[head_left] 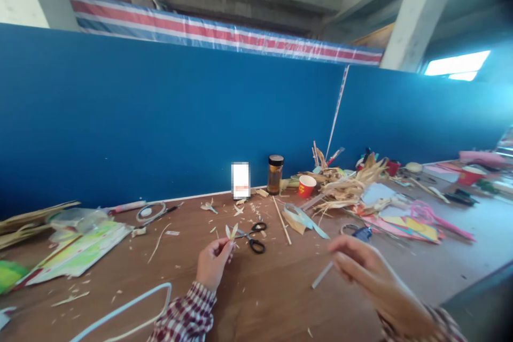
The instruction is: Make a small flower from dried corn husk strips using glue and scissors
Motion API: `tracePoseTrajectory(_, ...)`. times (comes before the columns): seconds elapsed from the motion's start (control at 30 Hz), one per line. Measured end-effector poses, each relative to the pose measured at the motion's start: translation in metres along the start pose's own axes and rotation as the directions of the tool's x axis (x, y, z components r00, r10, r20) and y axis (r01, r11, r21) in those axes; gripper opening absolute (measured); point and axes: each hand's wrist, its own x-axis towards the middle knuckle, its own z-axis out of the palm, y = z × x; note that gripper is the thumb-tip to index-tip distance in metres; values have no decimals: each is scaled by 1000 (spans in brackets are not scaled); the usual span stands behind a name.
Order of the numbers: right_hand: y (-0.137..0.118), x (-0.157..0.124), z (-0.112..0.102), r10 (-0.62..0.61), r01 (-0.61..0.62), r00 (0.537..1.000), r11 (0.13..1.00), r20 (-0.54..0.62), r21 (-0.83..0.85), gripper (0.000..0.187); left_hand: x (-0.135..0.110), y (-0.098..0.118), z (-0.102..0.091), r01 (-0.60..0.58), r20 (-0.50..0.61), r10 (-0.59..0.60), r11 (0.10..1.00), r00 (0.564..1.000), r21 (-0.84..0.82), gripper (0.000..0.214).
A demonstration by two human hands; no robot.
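Note:
My left hand pinches a small flower-like bundle of pale, pointed husk pieces between thumb and fingers, tips upward. Just beyond it, black-handled scissors lie on the brown table, their blades partly behind the bundle. On the right, my right hand is blurred over the table, fingers loosely bent with a gap between thumb and forefinger. A whitish translucent stick lies just left of and below its fingertips; no grip on it shows. A roll of tape with a blue part sits behind that hand.
A dark-lidded jar and a red paper cup stand near the blue partition. Dry corn husks and pink scissors lie to the right. A painted sheet is left; a pale cord loops at front left.

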Motion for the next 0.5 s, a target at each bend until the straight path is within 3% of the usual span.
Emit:
tracePoseTrajectory(0.07,13,32,4,-50,51,995,999,81,-8,21,0,-1,0,-5,4,5,1000,1000,3,36)
tracePoseTrajectory(0.13,25,55,10,-115,120,990,991,83,-54,19,1,-1,0,-10,15,10,1000,1000,4,36)
tracePoseTrajectory(0.3,38,72,17,-171,188,980,963,101,-192,15,1,1,-1,17,-16,-17,1000,1000,11,38)
tracePoseTrajectory(0.4,40,71,-2,-194,200,980,937,48,-285,17,3,-1,-3,33,-26,-32,999,999,12,41)
tracePoseTrajectory(0.5,48,68,-39,-197,151,976,917,-90,-370,22,7,-6,-5,61,-17,-61,998,998,5,42)
